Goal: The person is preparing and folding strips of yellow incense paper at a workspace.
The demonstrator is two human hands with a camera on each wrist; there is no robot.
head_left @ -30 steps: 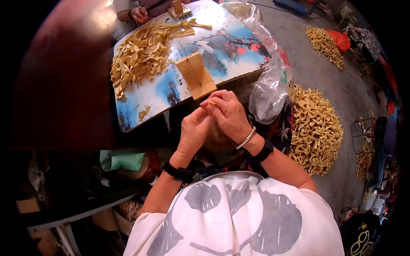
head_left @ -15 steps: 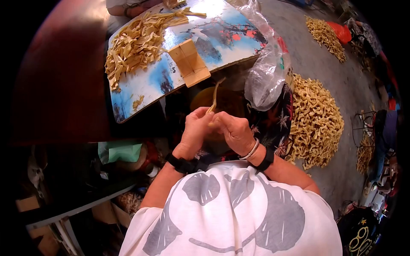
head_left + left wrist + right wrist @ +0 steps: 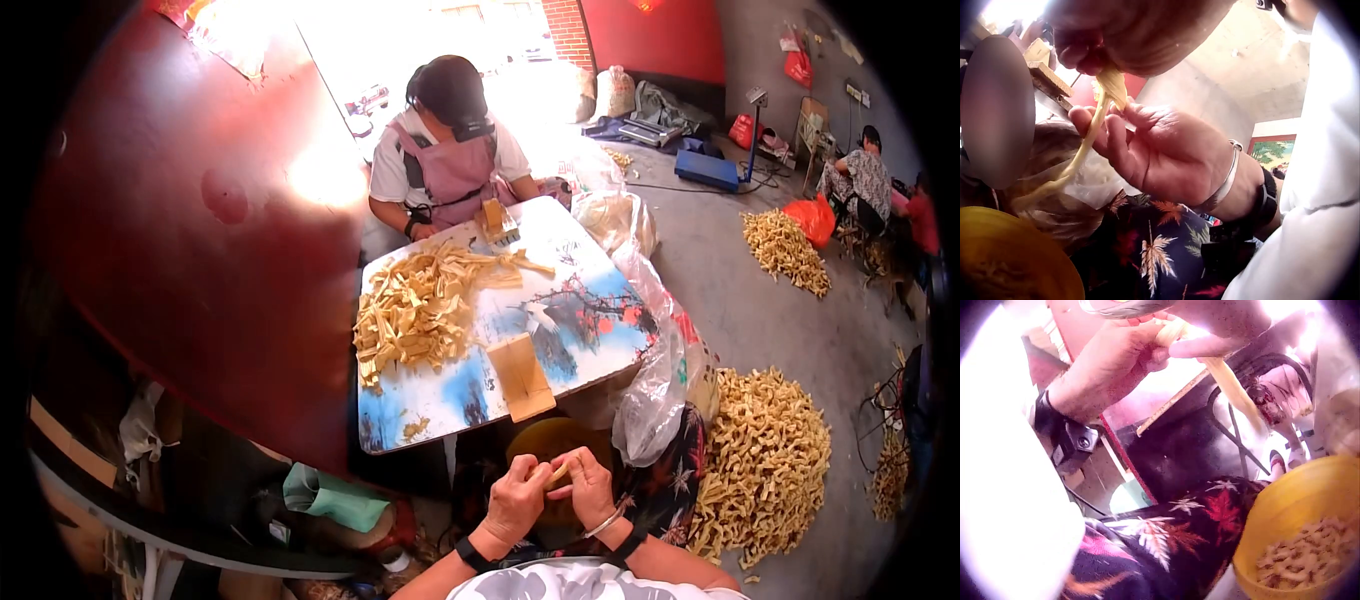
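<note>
My left hand (image 3: 517,497) and right hand (image 3: 588,488) meet in front of my body, fingertips close together, both pinching one soft, pale yellow strip (image 3: 1087,145). Near the fingers the strip is folded over on itself in the left wrist view. Its long tail hangs down past the hands, as the right wrist view also shows. Under the hands is a yellow tub (image 3: 1272,494) holding several small pale pieces (image 3: 1310,553). A wooden stand (image 3: 521,377) sits at the near edge of the painted table (image 3: 590,350), just beyond my hands.
A pile of yellow strips (image 3: 415,310) covers the table's left part. Across it sits a person (image 3: 450,150) in a pink apron. Clear plastic bags (image 3: 650,400) hang at the right edge. On the floor at right lies a large heap of knotted yellow pieces (image 3: 765,465).
The head view has tilted up, bringing the person across the table into sight. Half a second ago the strip's long end pointed up from my left hand; now it hangs below both hands.
</note>
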